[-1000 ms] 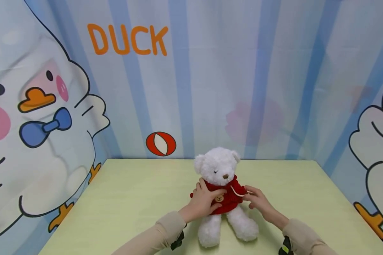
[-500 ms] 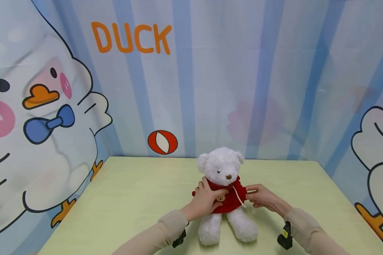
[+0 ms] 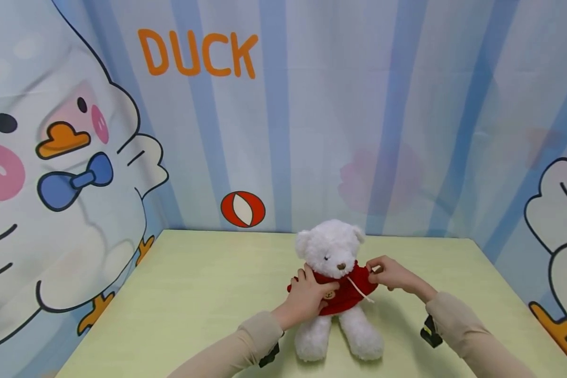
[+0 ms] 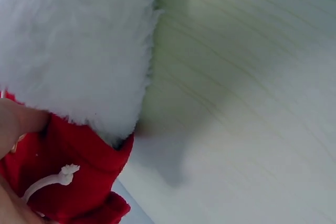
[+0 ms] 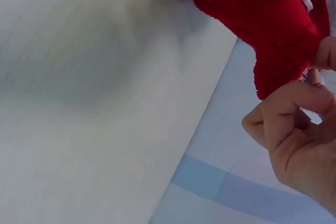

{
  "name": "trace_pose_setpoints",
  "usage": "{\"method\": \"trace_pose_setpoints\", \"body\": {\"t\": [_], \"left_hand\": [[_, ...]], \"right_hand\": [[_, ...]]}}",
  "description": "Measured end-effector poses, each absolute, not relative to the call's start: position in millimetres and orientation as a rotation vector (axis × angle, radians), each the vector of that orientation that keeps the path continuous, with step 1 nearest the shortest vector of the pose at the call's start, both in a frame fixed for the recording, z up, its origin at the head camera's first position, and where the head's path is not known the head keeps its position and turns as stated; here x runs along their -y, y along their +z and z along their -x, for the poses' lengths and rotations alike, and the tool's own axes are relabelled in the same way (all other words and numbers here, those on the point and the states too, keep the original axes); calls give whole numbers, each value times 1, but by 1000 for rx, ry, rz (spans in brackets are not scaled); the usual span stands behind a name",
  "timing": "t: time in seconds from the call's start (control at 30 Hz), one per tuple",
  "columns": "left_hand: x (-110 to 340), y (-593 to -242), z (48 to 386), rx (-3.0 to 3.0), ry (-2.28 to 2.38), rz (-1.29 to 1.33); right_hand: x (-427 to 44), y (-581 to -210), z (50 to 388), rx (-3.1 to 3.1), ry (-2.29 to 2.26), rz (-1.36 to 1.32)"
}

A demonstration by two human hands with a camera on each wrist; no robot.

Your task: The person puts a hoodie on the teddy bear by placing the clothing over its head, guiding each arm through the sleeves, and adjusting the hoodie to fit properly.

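Note:
A white plush teddy bear (image 3: 329,247) in a red hoodie (image 3: 352,295) sits upright on the table, facing the head camera. My left hand (image 3: 305,295) holds its body on the image's left side, thumb across the chest beside a small bear-face patch (image 3: 329,295); fingers reach round its side. With thumb and fingers, my right hand (image 3: 397,274) pinches the end of the red sleeve (image 5: 281,51) on the image's right and holds it out sideways. A white drawstring (image 3: 359,290) hangs down the hoodie's front. Close white fur (image 4: 79,40) fills much of the left wrist view.
The pale yellow-green table (image 3: 217,283) extends around the bear. A blue striped cloth (image 3: 321,115) with cartoon ducks stands behind and along both sides. A dark wrist device (image 3: 431,332) hangs under the right cuff.
My right hand has risen and shifted right; it now pinches the sleeve and draws it outward. The drawstring has swung off the sleeve. My left hand keeps its hold, and the view has shifted slightly.

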State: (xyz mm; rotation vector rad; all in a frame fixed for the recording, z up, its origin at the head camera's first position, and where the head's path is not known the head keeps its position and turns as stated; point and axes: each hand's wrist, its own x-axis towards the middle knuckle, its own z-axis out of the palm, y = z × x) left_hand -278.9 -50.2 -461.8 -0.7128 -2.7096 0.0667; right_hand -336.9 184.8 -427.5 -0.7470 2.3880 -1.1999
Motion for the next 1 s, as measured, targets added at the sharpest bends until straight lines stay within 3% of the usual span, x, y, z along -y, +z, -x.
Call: {"method": "trace_pose_setpoints", "body": {"t": [0.27,0.83,1.0], "left_hand": [[44,-461,278,2741,79,704],[40,-461,276,2757,-3,750],[39,-462,278,2740,52,765]], "right_hand": [[-195,-425,338,-1990,-1460,569],[-193,-452,315,-2509,-1222,871],[-193,-452,313,-2471,-1303,721]]}}
